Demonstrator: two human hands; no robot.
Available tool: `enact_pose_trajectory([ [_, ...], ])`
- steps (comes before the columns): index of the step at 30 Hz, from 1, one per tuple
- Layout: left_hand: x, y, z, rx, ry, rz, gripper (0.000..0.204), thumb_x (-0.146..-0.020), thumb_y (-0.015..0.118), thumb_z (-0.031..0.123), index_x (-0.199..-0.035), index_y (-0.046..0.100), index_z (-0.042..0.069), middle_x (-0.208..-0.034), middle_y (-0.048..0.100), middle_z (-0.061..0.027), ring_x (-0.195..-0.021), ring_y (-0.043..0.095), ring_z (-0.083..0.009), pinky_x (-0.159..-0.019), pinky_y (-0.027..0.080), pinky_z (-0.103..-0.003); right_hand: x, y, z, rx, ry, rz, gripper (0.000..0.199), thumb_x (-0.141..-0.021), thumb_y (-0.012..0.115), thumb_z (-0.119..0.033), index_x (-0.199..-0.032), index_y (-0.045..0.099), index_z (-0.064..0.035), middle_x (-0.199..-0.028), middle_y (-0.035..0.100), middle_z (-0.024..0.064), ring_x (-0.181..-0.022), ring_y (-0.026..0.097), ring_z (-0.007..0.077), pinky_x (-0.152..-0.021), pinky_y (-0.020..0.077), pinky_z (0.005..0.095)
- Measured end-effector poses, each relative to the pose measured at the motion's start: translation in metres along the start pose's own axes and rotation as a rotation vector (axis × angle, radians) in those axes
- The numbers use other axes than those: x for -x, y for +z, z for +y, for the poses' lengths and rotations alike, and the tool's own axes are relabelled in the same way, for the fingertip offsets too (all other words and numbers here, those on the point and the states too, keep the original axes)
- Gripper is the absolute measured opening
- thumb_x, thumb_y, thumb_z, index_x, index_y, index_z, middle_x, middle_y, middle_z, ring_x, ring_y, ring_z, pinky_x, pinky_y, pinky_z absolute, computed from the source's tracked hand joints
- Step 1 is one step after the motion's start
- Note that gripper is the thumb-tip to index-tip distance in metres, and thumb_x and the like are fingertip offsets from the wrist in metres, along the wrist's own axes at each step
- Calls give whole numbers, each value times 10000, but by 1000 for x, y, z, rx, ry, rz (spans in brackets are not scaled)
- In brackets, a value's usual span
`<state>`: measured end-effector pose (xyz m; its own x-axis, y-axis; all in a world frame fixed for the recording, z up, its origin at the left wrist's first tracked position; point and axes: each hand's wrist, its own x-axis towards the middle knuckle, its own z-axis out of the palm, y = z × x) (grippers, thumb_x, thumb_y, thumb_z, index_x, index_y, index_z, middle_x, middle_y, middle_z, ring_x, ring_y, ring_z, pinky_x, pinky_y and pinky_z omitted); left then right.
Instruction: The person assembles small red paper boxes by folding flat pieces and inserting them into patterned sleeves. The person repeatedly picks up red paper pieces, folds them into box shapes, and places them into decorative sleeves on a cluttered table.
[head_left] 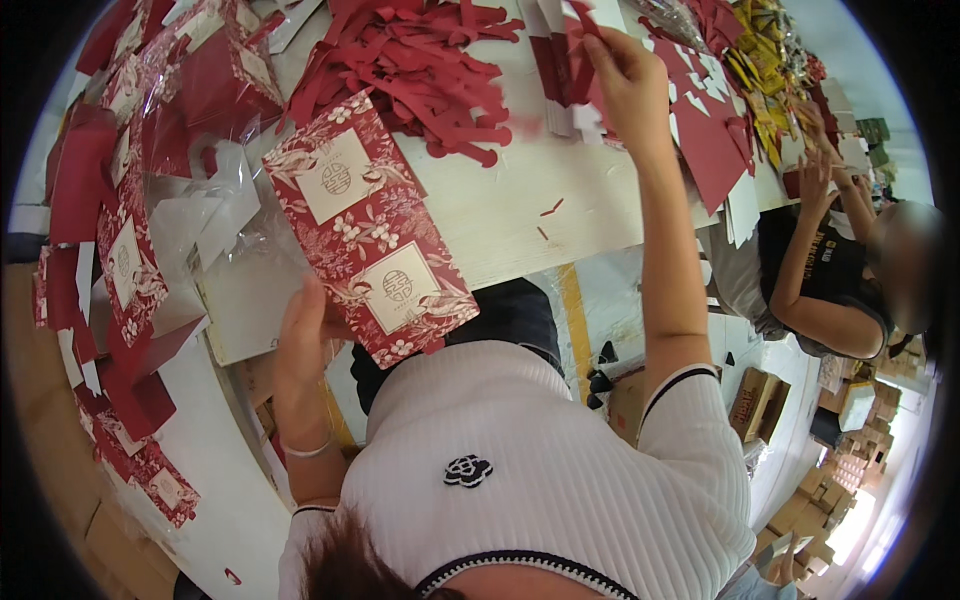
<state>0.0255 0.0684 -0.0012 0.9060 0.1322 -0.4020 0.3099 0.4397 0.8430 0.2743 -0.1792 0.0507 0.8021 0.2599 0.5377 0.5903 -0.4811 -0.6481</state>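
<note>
A red box (352, 238) with a pale floral print and two cream panels lies tilted over the near edge of the table. My left hand (305, 325) grips its lower left side, with the fingers partly hidden behind it. Farther off to the right, my right hand (632, 85) is closed, thumb and fingertips pinching a dark red card piece (582, 62) beside some white and red folded card. Between the two hands, at the back, spreads a loose pile of red ribbon-like strips (410, 65).
Floral boxes and red cartons (125, 250) crowd the left, some in clear plastic (235, 185). Red sheets (710, 150) and yellow packets (755, 70) lie at the right. Another person (830, 270) works there. Cardboard boxes (760, 400) stand on the floor.
</note>
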Motion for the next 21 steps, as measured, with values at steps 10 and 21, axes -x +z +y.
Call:
enact_pose_trajectory([
  [10,16,57,44,-66,257,-363,479,-894,464,341,-1165,468,-54,-719,576,-73,-521,482,-82,-452,384,-196,47,33,-94,-1385,485,-280,251,-903,453,-180,-923,580,35,-940,608,156,-671,570,151,-609,488,257],
  [21,-16,60,31,-104,508,-124,405,-940,361,294,-1082,528,-47,-891,600,-63,-604,494,-62,-507,414,-196,104,42,-122,-1204,388,-481,116,-840,504,-68,-827,553,37,-849,564,127,-702,547,155,-582,455,248],
])
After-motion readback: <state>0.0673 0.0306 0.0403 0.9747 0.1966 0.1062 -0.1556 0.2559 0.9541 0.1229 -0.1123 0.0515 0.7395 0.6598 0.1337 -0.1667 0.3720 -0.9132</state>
